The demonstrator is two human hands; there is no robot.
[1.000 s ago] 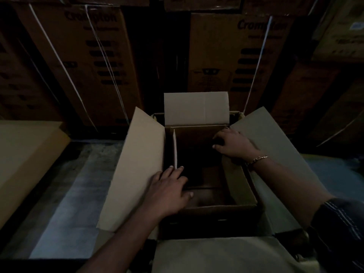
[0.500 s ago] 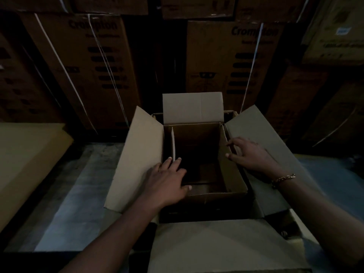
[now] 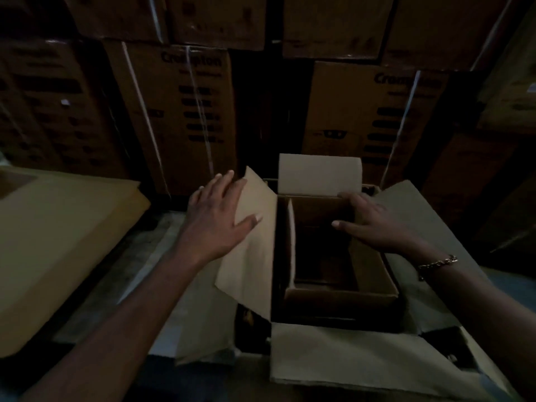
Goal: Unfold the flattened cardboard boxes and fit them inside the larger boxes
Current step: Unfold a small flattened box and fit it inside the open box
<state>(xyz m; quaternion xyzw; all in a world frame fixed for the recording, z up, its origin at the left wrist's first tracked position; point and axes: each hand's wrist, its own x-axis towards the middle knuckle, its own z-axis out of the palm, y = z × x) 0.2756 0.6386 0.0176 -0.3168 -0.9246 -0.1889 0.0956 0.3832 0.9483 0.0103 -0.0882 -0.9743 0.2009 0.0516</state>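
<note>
A large open cardboard box [image 3: 333,358] stands on the floor in front of me with its four flaps spread. An unfolded smaller box [image 3: 374,274] sits inside it, open at the top, dark within. My left hand [image 3: 216,219] holds the large box's left flap [image 3: 252,256], fingers behind it and thumb on its inner face, and the flap stands raised. My right hand [image 3: 374,221] rests on the smaller box's right wall near the back corner, fingers curled over its edge. A chain bracelet [image 3: 438,262] is on that wrist.
A stack of flattened cardboard [image 3: 58,242] lies to the left. Tall strapped cartons [image 3: 179,111] form a wall close behind the box. Pale floor [image 3: 162,285] shows between the stack and the box. The scene is dim.
My left hand left the smaller box's near-left corner, went to the large box's left flap and lifted it. My right hand slid back along the right wall toward the far corner.
</note>
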